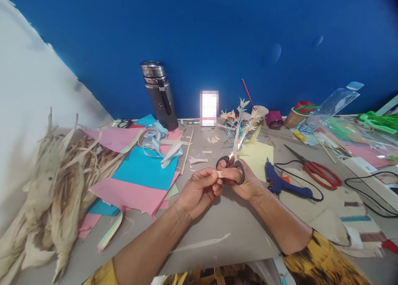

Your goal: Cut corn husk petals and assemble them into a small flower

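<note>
Between its thumb and fingers, my left hand [202, 190] pinches a small pale strip [219, 174] that looks like corn husk. My right hand [245, 182] is closed around the black handles of a pair of scissors [235, 148], whose blades point up and away. Fingers of both hands meet at the strip. Just beyond the blades stand husk flowers [243, 104] on blue stems. Small husk cuttings [213, 140] lie on the grey table in front of my hands.
Dried corn husks [65, 185] heap at the left beside blue paper [146, 167] and ribbon [152, 142]. A thermos [161, 98] stands against the wall. To the right lie a blue glue gun [284, 183], red-handled scissors [321, 173], a power strip [373, 179] and a plastic bottle [332, 105].
</note>
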`<state>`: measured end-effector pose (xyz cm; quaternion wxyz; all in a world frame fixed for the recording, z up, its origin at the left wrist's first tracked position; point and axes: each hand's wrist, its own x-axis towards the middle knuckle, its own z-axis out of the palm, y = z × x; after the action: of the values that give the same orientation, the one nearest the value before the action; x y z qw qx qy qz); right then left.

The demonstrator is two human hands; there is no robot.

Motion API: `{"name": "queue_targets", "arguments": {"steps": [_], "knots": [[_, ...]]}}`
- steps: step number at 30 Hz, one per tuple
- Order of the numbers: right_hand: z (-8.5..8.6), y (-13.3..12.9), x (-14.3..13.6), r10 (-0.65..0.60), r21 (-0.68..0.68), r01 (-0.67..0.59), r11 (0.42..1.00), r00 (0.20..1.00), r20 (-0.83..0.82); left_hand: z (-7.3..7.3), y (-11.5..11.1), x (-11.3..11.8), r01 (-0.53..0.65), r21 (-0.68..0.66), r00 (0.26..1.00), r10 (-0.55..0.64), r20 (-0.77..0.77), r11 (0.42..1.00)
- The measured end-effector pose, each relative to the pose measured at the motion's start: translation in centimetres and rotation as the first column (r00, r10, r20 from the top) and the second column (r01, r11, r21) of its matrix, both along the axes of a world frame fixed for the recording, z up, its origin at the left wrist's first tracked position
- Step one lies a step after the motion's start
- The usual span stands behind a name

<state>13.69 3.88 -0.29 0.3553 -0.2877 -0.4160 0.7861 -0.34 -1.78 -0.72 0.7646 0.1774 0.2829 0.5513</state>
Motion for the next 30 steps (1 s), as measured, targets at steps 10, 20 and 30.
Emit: {"name": "queue_targets", "arguments": {"steps": [10, 20, 30], "knots": [[-0.4, -0.1, 0.1, -0.071, 0.164, 0.069, 0.984, 0.997, 0.004, 0.4, 0.2, -0.5, -0.067, -0.007, 0.998, 0.067, -0.009, 0.998], [-0.2, -0.1, 0.0, -0.054, 0.085, 0.059, 0.995, 0.997, -0.062, 0.7, 0.3, -0.6, -0.105, 0.011, 0.994, 0.105, -0.014, 0.994], [-0.8, -0.2, -0.4, -0.234, 0.181, 0.224, 0.958, 0.972, 0.032, 0.6, 0.8, -1.1, -0.174, -0.048, 0.984, 0.175, 0.024, 0.984]]}}
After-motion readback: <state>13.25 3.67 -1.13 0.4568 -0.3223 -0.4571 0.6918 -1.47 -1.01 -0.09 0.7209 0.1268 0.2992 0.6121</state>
